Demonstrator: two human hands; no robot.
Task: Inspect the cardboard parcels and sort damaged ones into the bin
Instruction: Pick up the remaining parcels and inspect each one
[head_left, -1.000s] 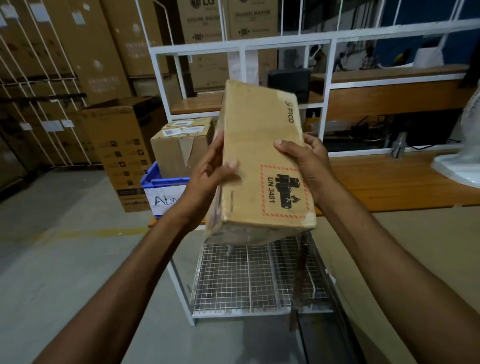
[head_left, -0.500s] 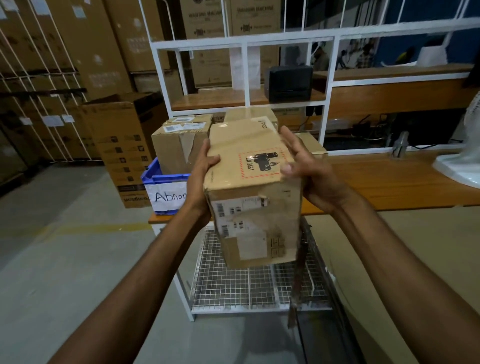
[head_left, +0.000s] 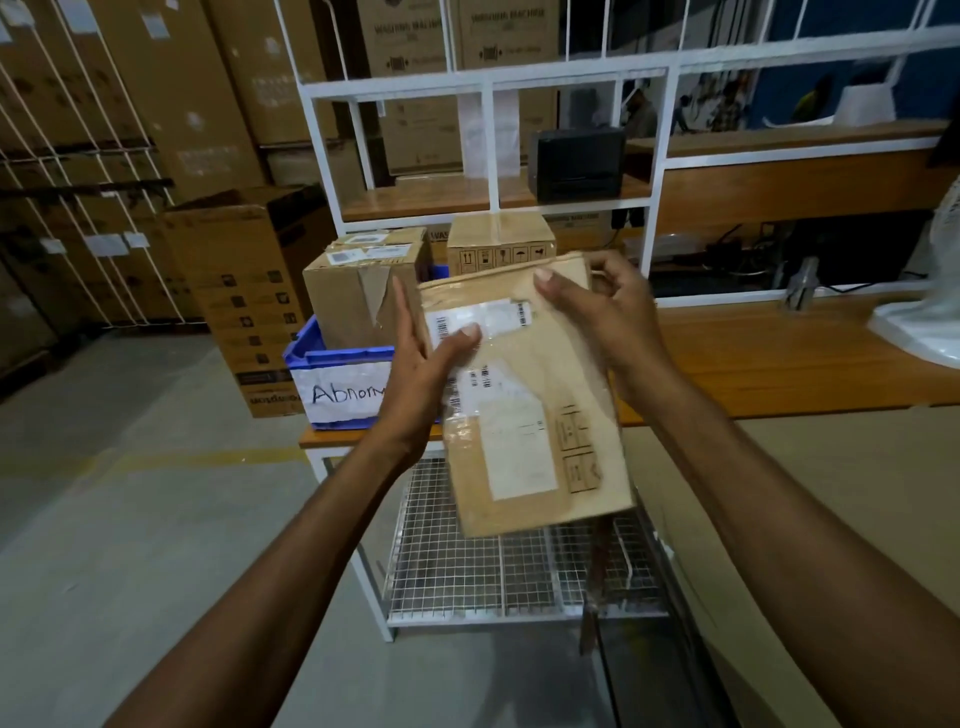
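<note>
Inspection is judged the step in hand. A tan rectangular cardboard parcel (head_left: 540, 431) is held aloft, pinched by the left hand (head_left: 421, 379), thumb on its white label (head_left: 498, 314), fingers straight along the edge, and gripped by the right hand (head_left: 602, 317), fingers curled over the far corner. A verdict is called for next; the blue plastic bin (head_left: 340, 357) lies just beyond the left fingers. The parcel's underside is hidden, the bin's wording cut off.
</note>
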